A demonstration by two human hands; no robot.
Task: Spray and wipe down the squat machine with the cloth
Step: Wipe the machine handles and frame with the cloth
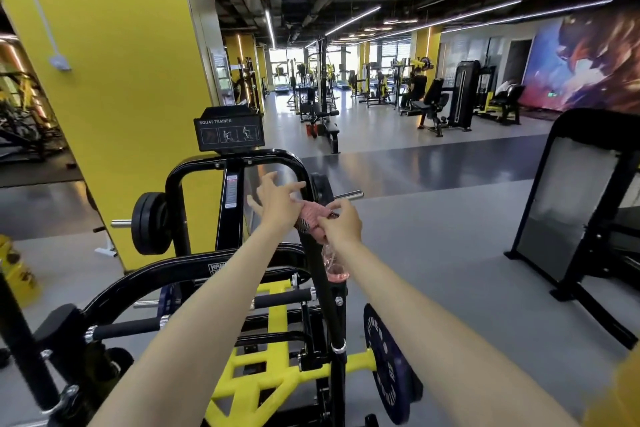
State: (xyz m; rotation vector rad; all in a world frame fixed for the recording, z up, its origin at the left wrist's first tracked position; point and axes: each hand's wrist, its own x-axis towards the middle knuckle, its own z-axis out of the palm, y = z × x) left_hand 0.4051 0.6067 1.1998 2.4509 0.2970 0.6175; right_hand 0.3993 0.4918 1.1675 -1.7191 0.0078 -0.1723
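pillar (pixel 121 80): yellow | wall mural (pixel 581 55): colourful | floor (pixel 433 253): grey | ceiling strip lights (pixel 353 15): lit

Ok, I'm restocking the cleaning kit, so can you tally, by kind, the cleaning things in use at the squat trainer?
pink cloth: 1
spray bottle: 1
Total: 2

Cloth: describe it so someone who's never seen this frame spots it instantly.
Start at the black squat machine under the SQUAT TRAINER sign and follow its frame to the right-hand upright. There the cloth is bunched against the post, gripped by the right hand, with the left hand at its other end. It is the only soft, pink, knobbly thing; the spray bottle below is clear.
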